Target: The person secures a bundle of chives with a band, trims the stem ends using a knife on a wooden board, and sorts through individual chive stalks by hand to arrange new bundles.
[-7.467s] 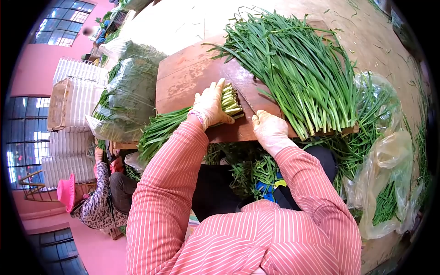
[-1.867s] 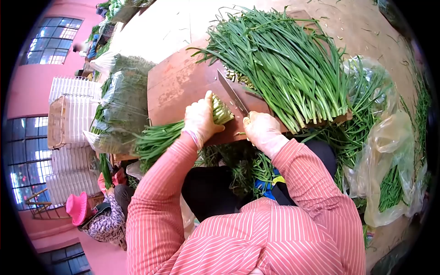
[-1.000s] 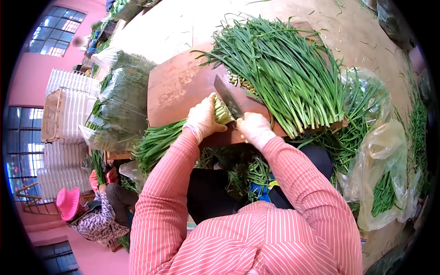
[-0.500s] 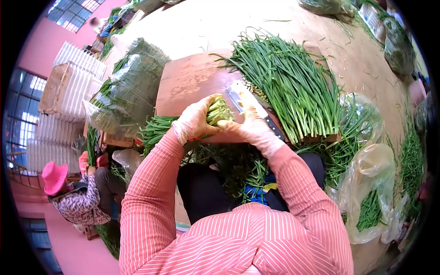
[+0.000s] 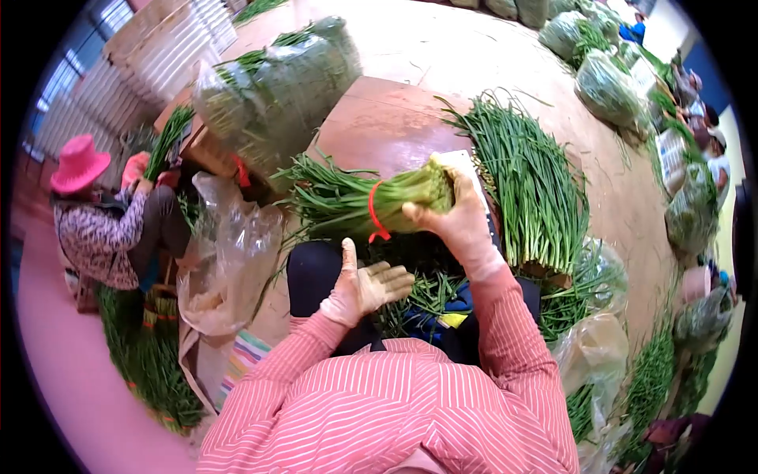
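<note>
The tied bunch of long green stalks [image 5: 407, 192] lies sideways at the worktop's near edge, cut ends toward the person's right and leafy tips spreading left. One red band [image 5: 374, 209] circles it near the middle. The right hand [image 5: 460, 223] grasps the cut end, thumb on the near side and fingers over the far side. The left hand [image 5: 367, 291] is released, palm up and fingers spread, apart from the bunch and nearer the body, over the lap. Between that hand and the bunch there is an open gap.

One knife [image 5: 466, 164] lies just beyond the right hand, partly hidden by it, between the bunch and one broad pile of loose stalks [image 5: 530, 189]. The pile covers the right side of the worktop [image 5: 387, 118], its pale ends at the near edge. Past the bunch, the reddish-brown, worn and shiny surface shows up to the far edge.

One large bag of greens [image 5: 280, 87] stands beside the left edge. Farther left, one person in a pink hat [image 5: 99, 213] sits holding green stalks, below stacked white crates [image 5: 178, 39]. A yellowish plastic bag [image 5: 594, 347] lies at the near right. Scraps dot the pale brown floor [image 5: 624, 189], and a pink wall [image 5: 87, 387] runs along the left.
</note>
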The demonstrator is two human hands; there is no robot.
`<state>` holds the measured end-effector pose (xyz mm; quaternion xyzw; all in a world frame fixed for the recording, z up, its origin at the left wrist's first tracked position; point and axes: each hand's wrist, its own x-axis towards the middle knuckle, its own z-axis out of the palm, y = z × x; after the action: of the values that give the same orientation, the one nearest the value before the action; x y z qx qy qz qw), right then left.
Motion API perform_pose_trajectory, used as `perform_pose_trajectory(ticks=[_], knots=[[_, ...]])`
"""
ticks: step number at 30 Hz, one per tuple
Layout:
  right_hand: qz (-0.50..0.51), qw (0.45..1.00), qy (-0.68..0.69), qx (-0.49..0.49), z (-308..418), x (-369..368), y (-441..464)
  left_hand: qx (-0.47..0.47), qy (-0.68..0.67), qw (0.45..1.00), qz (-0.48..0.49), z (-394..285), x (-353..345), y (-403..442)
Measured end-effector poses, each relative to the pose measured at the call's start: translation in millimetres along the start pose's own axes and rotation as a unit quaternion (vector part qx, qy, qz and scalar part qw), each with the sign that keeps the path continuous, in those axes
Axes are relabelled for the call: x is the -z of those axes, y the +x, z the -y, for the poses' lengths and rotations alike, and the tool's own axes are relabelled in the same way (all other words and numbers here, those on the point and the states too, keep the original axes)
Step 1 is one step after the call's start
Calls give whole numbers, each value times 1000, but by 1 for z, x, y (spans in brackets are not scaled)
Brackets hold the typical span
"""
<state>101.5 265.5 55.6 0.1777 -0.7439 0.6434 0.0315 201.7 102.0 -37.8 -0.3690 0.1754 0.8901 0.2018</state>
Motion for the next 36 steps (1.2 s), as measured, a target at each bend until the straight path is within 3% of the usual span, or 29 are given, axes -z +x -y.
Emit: perform_pose_trajectory(ticks=[2,3,4,6,8,10,12,14,16,18,20,21,22,24,26,27,28,32,33,34,36], knots=[[33,982,-90,160,14,-3,-23,-53,-80,981,171,-4,7,6],[86,966,-141,197,30,0,-37,-170,-58,959,220,-8,-9,4],[137,943,-193,233,49,5,-51,-119,-109,966,199,-12,-3,5],[196,927,-188,258,68,13,-72,-246,-69,945,206,-7,-10,4],[269,924,-183,203,86,34,-84,-277,-34,947,161,-6,-18,-8],[219,966,-138,19,92,60,-106,-286,-20,931,226,-13,-13,-2],[143,975,-165,-30,87,74,-109,-307,9,923,233,-19,-15,0],[94,976,-160,-111,91,70,-107,-276,16,919,281,-27,-7,16],[120,968,-199,-92,85,57,-105,-240,41,895,375,-27,-24,7],[133,953,-270,-14,71,35,-104,-227,51,877,420,-31,-36,11],[167,955,-243,-28,70,12,-104,-219,57,868,442,-30,-47,15],[187,964,-141,-128,62,8,-110,-219,60,858,460,-29,-52,18],[179,967,-152,-98,53,8,-116,-208,63,858,465,-31,-56,25],[174,950,-225,-132,56,24,-135,-148,17,834,531,-39,-58,47],[207,935,-162,-239,21,60,-160,-123,48,818,560,-39,-64,57],[196,887,-308,-283,29,78,-170,-126,39,829,544,-35,-72,52],[151,885,-375,-229,29,90,-180,-130,32,839,528,-31,-79,51],[-144,958,-102,-227,35,95,-192,-54,16,840,539,-9,-99,69],[-182,960,-54,-204,48,87,-187,-57,40,833,549,-1,-102,70],[-164,958,-167,-167,58,86,-184,-67,73,835,541,8,-105,78],[-167,954,-209,-134,74,80,-178,-5,45,828,558,27,-115,84]])
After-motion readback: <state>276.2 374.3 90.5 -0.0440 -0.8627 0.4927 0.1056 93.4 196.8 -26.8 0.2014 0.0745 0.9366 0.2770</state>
